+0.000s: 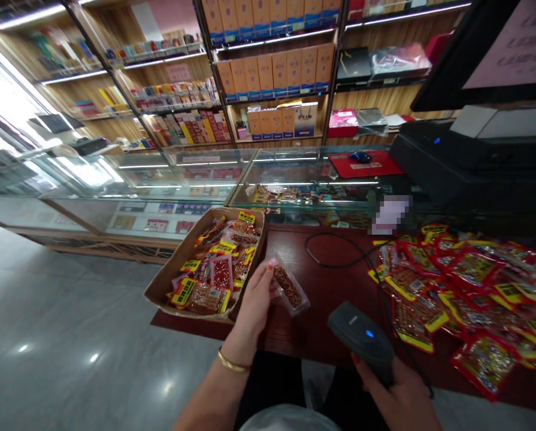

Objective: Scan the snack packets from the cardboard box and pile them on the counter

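Observation:
Between the thumb and fingers of my left hand is a clear snack packet with brown contents, held just above the dark red counter. My right hand is wrapped round the handle of a black barcode scanner, which has a blue light on top and points toward the packet. A cardboard box to the left of my left hand holds several snack packets with yellow labels. On the right lies a large heap of red and yellow snack packets.
A black cable loops over the counter toward the heap. Behind stand glass display cases, a red mat with a mouse, and a dark monitor. Shelves of orange boxes line the wall.

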The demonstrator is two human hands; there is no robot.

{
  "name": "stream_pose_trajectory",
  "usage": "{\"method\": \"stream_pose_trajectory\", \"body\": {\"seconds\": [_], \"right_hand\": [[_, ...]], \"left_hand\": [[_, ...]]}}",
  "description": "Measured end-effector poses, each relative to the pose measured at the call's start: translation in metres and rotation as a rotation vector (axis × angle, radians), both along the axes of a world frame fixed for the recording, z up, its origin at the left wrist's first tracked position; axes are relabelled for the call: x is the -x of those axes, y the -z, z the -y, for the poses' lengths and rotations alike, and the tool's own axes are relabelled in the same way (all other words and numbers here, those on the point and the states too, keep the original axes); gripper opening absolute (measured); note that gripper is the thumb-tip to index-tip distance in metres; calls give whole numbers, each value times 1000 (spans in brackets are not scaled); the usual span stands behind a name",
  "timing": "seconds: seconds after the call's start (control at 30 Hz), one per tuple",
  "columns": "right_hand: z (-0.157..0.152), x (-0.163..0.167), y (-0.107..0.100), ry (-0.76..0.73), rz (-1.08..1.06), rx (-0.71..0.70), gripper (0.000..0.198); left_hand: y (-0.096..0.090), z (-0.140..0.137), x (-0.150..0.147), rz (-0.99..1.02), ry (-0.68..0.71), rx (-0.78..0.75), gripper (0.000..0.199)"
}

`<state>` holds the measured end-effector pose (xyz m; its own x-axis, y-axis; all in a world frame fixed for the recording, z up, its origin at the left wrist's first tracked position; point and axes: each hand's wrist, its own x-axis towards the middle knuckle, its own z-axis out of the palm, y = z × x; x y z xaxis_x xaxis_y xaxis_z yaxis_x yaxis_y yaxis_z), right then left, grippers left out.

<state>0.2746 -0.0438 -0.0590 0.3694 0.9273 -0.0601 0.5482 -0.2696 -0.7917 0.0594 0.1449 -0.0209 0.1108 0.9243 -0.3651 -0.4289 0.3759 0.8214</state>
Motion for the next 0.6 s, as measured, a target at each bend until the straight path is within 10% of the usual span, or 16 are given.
{"method": "stream_pose_trajectory", "body": {"seconds": [0.27,0.6], "right_hand": [[5,-5,4,-17,-2,15,43],[-3,10,-16,-231,-87,91,37]], "left_hand": [[21,3,-8,303,319,327,29],[41,-7,2,363,544,381,32]]}}
